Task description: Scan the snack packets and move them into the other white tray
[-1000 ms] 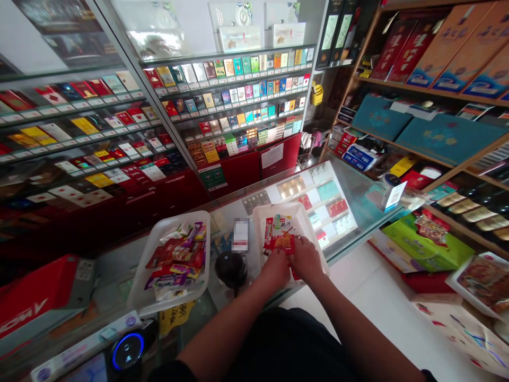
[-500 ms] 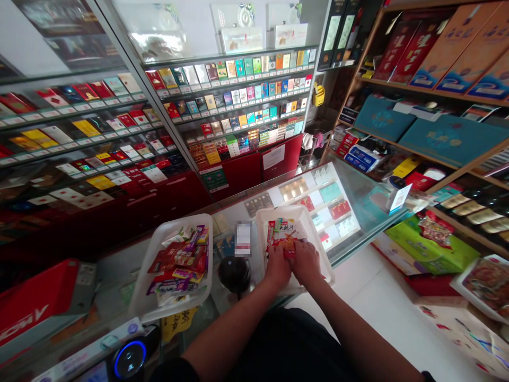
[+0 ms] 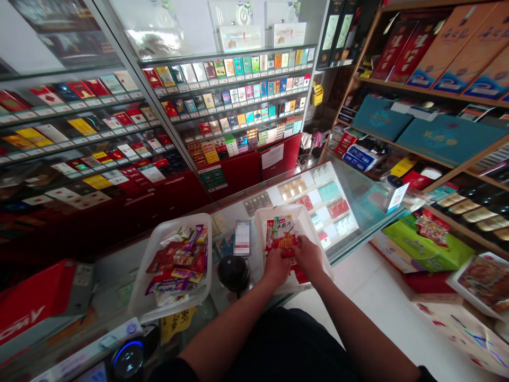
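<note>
Over a white plastic tray (image 3: pixel 326 253) on the glass counter, my two hands are close together. My left hand (image 3: pixel 277 267) has its fingers curled on a small red snack packet (image 3: pixel 288 253). Against the right end of the same packet, my right hand (image 3: pixel 309 258) pinches with thumb and fingers. Larger red-and-white snack bags (image 3: pixel 281 227) with Chinese lettering lie under and beyond the hands in the tray. Another red packet (image 3: pixel 299 275) shows below my right hand. My wrists and fingers hide part of the tray's contents.
Left of the tray, a black rounded device (image 3: pixel 234 273) stands by a blurred white card (image 3: pixel 242 238). A white bin (image 3: pixel 148 265) holds several colourful snack packets. Shelves of cigarette packs (image 3: pixel 238 95) line the back; a green carton (image 3: pixel 429 241) is at right.
My right hand has shifted slightly up and right, uncovering a red packet below it. My left hand has hardly moved. The camera view has shifted a little.
</note>
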